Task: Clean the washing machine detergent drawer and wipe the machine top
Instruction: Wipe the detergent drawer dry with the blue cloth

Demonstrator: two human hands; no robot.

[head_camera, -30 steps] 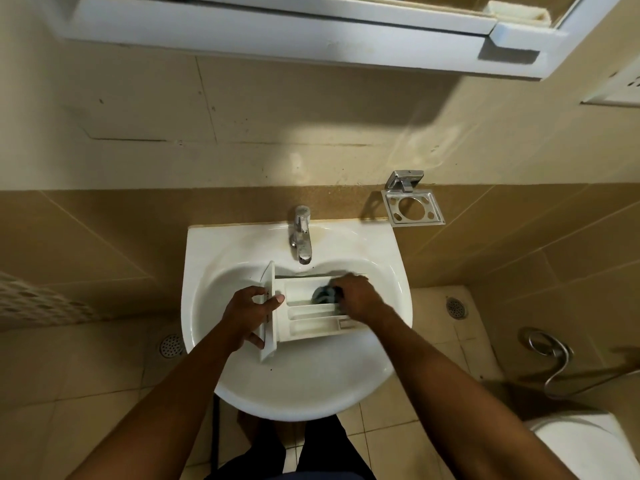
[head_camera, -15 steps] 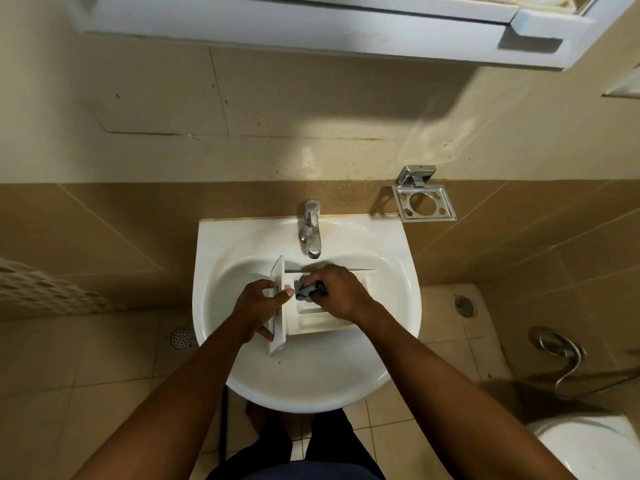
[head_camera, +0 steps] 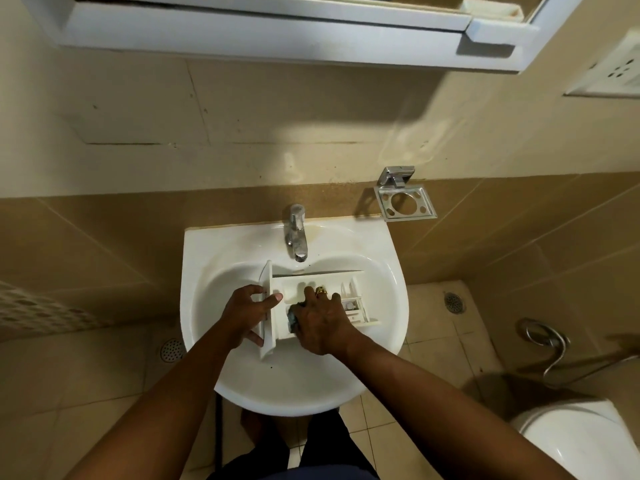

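A white detergent drawer [head_camera: 313, 282] lies across the bowl of a white sink [head_camera: 381, 258], its front panel to the left. My left hand [head_camera: 247, 311] grips that front panel, thumb on the inner side and fingers behind it. My right hand [head_camera: 320, 322] lies over the drawer's near compartments and holds a dark blue-grey scrub pad [head_camera: 293, 320] pressed into the drawer. Only the pad's left edge shows from under the fingers. The washing machine is not in view.
A chrome tap [head_camera: 297, 233] stands at the back of the sink, directly above the drawer. A metal holder [head_camera: 405, 202] is fixed to the wall at the right. A toilet [head_camera: 581, 441] and a hose [head_camera: 547, 344] are at lower right. A white cabinet [head_camera: 277, 32] hangs overhead.
My right hand with the pad has slid from the drawer's far compartment toward the near side. My left hand keeps its grip on the front panel.
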